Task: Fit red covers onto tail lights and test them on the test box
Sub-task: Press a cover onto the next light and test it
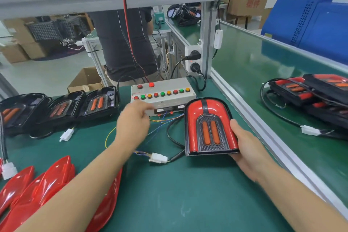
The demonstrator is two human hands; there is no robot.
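On the green mat in front of the test box (163,94), your right hand (243,144) holds the covered tail light (209,128) from its right edge, thumb up along the side and fingers curled underneath, face tilted toward you, most likely so you can watch the lamps respond. Its cable loops down to the white connector (158,158), which lies on the mat joined to the thin coloured wires running back to the box, so the unit looks plugged in for testing. Your left hand (132,118) is blurred, fingers extended toward the box's front-left corner near the row of buttons; it holds nothing, and I judge it is reaching to press one, though I cannot tell whether it touches yet. Count with me: 3 uncovered tail lights (58,108) sit in a row at the left, waiting their turn, with a loose white plug (66,134) just in front. A stack of red covers (37,186) lies at near left, within easy reach; overlap stops me counting them. Across the rail on the conveyor (263,66), finished lights (320,92) are piled, at least 3.
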